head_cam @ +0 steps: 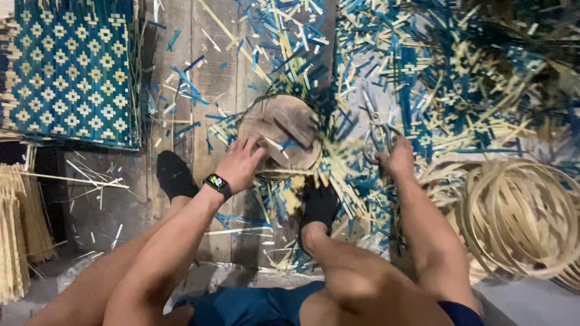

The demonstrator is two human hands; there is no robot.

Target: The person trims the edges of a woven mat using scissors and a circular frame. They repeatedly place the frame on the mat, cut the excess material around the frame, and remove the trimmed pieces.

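Knees frame the work. Left hand (241, 163), fingers spread, rests flat on the round wooden block (281, 136) at 12 o'clock on the floor; holding it steady suits trimming. Right hand (399, 158), at 2 o'clock, is closed around metal shears (374, 124) amid bamboo offcuts (356, 175).

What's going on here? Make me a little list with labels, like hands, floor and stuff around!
left hand: left hand rests on the edge of a round wooden block
right hand: right hand grips the handles of metal scissors
wrist: smartwatch on the left wrist
feet: black socks
floor: wooden boards littered with blue and pale strip offcuts
top left: woven blue-and-pale diamond mat
right: coiled pale strip hoops
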